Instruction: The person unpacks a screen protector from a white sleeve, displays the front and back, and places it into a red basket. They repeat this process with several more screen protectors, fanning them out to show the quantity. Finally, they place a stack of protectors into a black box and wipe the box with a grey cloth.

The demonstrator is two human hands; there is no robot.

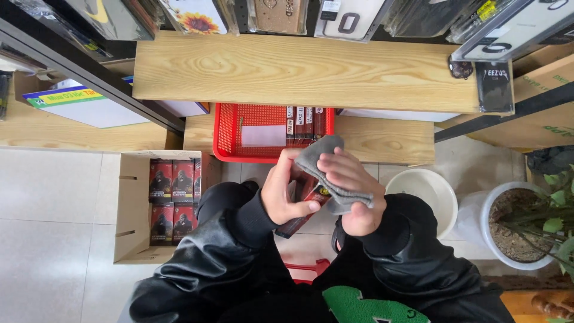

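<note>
My left hand [286, 194] grips a dark red, flat box [299, 222] in front of my chest. My right hand [350, 191] presses a grey cloth [317, 157] over the box's upper end, so most of the box is hidden. Both arms wear black shiny sleeves. Just beyond my hands a red plastic basket [233, 131] sits on the lower wooden shelf, with several similar red boxes [304, 122] standing at its right side and a white card lying in it.
An open cardboard carton [133, 203] of matching red boxes stands on the tiled floor at left. A white bucket [426, 191] and a white potted plant [520, 230] are at right. A wooden shelf [299, 72] runs overhead, with packaged goods hanging above it.
</note>
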